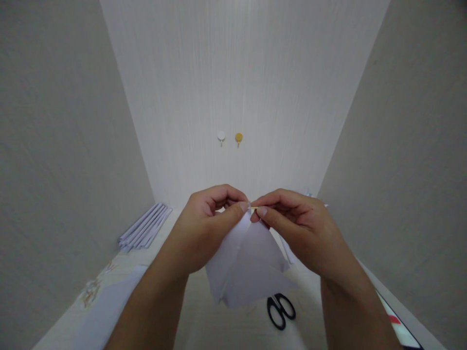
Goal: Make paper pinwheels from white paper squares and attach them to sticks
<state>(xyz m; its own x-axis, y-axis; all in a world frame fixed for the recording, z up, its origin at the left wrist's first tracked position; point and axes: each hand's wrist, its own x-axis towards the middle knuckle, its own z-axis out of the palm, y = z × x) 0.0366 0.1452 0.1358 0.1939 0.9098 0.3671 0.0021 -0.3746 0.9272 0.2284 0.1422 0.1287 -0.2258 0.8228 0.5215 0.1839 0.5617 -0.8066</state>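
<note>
Between my hands hangs a thin white sheet [251, 260], creased and spreading downward from a gathered top; paper or cloth, I cannot tell. My left hand [215, 218] is closed, pinching the gathered top between thumb and forefinger. Close beside it, my right hand [292, 218] pinches a thin, pale yellowish strand [254, 208] that reaches to the gathered tip. What kind of strand it is stays too small to make out. Below the sheet lies a pair of black-handled scissors [280, 311], blades mostly covered by the sheet.
Folded white sheets [146, 227] are stacked at the back left. Nearer, a small heap of tan and white bits [90, 291] lies beside a flat white sheet [109, 311]. Two hooks, white [221, 136] and yellow [238, 137], are on the back wall. A screen-like object [401, 328] is at right.
</note>
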